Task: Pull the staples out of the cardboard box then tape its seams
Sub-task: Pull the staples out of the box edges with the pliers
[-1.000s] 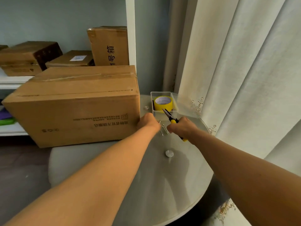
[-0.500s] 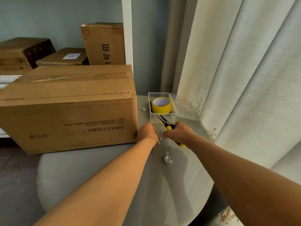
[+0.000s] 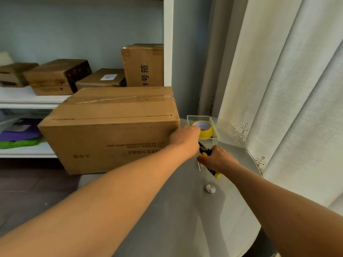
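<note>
A large cardboard box point(image 3: 111, 130) sits on the round glass table point(image 3: 185, 216), with old tape along its top seam. My left hand point(image 3: 185, 140) holds the box's near right corner edge, and its fingertips are hidden behind the end face. Just to its right, low over the table, my right hand point(image 3: 218, 160) grips yellow-and-black pliers point(image 3: 215, 174) with the jaws pointing toward the box end. A thin metal sliver point(image 3: 199, 165) lies under that hand. A yellow tape roll point(image 3: 205, 130) stands in a clear plastic tray point(image 3: 216, 135) behind the hands.
White shelves point(image 3: 27, 99) behind the table hold several smaller cardboard boxes and purple and green items. A pale curtain point(image 3: 287, 89) hangs along the table's right edge. A metal stud point(image 3: 210, 188) sits in the glass.
My left hand has risen from the box's bottom right corner to higher on its right edge. The right hand with the pliers stayed close beside it. The camera view shifted.
</note>
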`<action>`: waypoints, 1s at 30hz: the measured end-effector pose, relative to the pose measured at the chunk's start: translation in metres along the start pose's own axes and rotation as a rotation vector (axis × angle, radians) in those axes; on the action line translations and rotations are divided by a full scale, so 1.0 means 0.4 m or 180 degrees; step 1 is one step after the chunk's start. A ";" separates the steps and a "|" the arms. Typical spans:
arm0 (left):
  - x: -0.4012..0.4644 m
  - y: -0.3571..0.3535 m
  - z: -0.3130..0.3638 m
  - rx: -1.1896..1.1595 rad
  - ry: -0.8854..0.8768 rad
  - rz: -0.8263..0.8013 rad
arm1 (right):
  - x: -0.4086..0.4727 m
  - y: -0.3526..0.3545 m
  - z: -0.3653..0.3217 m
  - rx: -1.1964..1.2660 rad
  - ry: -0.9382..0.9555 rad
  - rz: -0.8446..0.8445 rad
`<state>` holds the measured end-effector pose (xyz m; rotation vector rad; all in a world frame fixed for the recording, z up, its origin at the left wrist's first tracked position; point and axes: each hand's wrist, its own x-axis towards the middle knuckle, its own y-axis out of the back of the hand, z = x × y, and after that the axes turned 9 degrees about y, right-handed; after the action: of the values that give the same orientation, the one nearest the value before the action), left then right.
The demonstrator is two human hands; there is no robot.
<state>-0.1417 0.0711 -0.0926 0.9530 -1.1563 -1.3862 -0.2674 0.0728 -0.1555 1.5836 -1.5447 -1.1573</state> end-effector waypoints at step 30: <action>-0.096 0.105 -0.202 0.0124 -0.0198 0.1269 | -0.047 -0.105 -0.038 -0.0931 -0.0424 0.0208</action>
<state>-0.0491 0.0982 -0.0710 0.6630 -1.3405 -1.0796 -0.2345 0.0939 -0.1841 1.2774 -1.4214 -1.4041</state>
